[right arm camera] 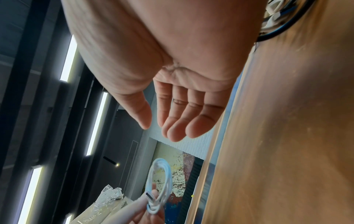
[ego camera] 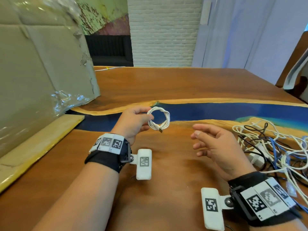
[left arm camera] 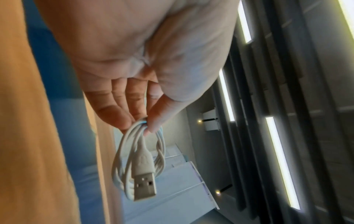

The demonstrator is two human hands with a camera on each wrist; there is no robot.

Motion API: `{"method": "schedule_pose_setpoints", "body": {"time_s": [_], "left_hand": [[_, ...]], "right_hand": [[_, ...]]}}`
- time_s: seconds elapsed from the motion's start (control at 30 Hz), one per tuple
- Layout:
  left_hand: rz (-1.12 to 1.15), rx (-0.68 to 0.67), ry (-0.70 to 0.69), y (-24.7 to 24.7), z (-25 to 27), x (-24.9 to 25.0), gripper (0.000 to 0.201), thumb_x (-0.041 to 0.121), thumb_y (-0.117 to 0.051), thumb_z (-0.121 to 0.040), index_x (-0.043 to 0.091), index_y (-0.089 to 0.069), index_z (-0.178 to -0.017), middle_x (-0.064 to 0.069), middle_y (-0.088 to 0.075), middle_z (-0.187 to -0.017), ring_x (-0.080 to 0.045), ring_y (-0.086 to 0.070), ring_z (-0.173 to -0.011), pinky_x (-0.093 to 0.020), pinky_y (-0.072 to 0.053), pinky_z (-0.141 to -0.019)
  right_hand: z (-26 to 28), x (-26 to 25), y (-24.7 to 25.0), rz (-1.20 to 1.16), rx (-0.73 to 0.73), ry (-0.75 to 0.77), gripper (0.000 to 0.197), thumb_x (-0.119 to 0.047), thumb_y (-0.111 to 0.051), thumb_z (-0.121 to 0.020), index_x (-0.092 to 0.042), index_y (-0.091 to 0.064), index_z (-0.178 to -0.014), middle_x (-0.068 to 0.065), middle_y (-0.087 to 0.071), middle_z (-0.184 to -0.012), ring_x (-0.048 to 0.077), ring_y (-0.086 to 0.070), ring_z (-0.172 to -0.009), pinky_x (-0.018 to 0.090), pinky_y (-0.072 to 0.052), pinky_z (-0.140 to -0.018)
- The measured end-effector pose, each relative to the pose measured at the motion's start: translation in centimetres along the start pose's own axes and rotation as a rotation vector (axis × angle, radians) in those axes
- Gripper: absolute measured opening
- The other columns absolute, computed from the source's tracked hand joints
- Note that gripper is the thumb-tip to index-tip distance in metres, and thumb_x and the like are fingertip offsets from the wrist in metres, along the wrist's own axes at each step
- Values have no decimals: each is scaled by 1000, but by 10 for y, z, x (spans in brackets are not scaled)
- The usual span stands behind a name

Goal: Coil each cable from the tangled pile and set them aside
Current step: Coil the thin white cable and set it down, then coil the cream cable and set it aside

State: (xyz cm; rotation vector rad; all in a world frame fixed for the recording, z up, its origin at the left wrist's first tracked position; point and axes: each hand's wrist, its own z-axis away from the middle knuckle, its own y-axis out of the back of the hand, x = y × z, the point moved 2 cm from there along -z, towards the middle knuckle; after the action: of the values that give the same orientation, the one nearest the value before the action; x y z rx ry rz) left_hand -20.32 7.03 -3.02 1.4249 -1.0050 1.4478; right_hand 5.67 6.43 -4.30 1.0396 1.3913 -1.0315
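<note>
A small coiled white USB cable (ego camera: 159, 120) hangs above the wooden table (ego camera: 166, 172), pinched between the thumb and fingers of my left hand (ego camera: 133, 122). Its metal plug (left arm camera: 144, 186) points down in the left wrist view, and the coiled white USB cable (right arm camera: 161, 186) also shows low in the right wrist view. My right hand (ego camera: 215, 144) hovers to the right of the coil, palm facing left, fingers relaxed and holding nothing. A tangled pile of white, black and blue cables (ego camera: 273, 147) lies on the table at the far right.
A large cardboard box (ego camera: 38, 77) wrapped in plastic film leans at the left, with a flat cardboard sheet (ego camera: 33, 147) below it. A blue resin strip (ego camera: 216, 110) crosses the table. A chair (ego camera: 295, 72) stands at the right edge.
</note>
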Motion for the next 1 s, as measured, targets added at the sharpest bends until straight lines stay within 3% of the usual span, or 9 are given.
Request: {"method": "schedule_pose_setpoints", "body": {"time_s": [0.1,0.23,0.33,0.43,0.63,0.73,0.87,0.93,1.0], "left_hand": [[-80,6,108,9,-18,-6,21,-1,-70,-90,9,-75,-108,-14,-74,-92,-20,-71,-71,-27,-56,-61],[-299,-4,205,16,-38,-10,17,-4,-73,-87,9,-77,-98,-14,-75,-88,-26,-73,-78,-37,-63,-77],[-550,4,155,18,-46,-13,15,0,-68,-90,15,-71,-89,-4,-69,-81,-23,-69,-80,-34,-62,-80],[-712,5,128,16,-46,-15,13,5,-64,-92,17,-67,-95,-6,-67,-94,-24,-66,-89,-36,-60,-88],[-682,47,131,14,-49,-16,10,8,-59,-96,16,-61,-101,-8,-64,-106,-24,-61,-94,-41,-58,-96],[-665,40,88,9,-42,-7,12,10,-62,-96,22,-59,-93,1,-57,-90,-21,-53,-92,-31,-51,-83],[-568,68,-56,-7,-18,9,24,24,-65,-96,28,-69,-120,7,-61,-114,-17,-57,-102,-28,-43,-88],[-483,63,-175,-19,-2,15,22,27,-65,-96,29,-72,-117,12,-66,-119,-13,-62,-105,-28,-46,-87],[-381,23,-266,-33,17,22,14,24,-65,-96,26,-75,-107,11,-73,-105,-12,-66,-92,-29,-50,-77]], "right_hand": [[0,0,0,-2,-9,-9,23,-13,-64,-97,-21,-71,-117,6,-76,-95,19,-68,-74,32,-57,-62],[0,0,0,-6,-11,-3,24,-13,-64,-97,-20,-70,-119,9,-76,-98,21,-68,-75,34,-56,-63],[1,-1,1,-6,-4,-2,23,-13,-63,-98,-20,-71,-118,9,-76,-97,21,-68,-75,35,-56,-65],[-1,-1,3,-10,8,-12,23,-13,-63,-98,-20,-71,-118,10,-76,-97,21,-68,-74,35,-56,-64],[-2,-2,3,-22,17,-13,21,-12,-63,-98,-17,-71,-117,9,-76,-95,19,-67,-70,33,-55,-61],[-4,-5,4,-23,11,0,20,-12,-64,-98,-16,-72,-116,10,-76,-95,19,-67,-69,32,-54,-58],[-2,-20,11,29,-4,20,17,-16,-67,-97,-17,-74,-113,11,-76,-96,21,-68,-72,34,-53,-59],[3,-35,19,108,-13,41,16,-18,-67,-97,-16,-74,-111,11,-77,-96,22,-68,-73,35,-54,-60],[7,-53,32,216,15,67,13,-19,-68,-96,-17,-75,-107,9,-77,-92,20,-69,-71,34,-54,-59]]}}
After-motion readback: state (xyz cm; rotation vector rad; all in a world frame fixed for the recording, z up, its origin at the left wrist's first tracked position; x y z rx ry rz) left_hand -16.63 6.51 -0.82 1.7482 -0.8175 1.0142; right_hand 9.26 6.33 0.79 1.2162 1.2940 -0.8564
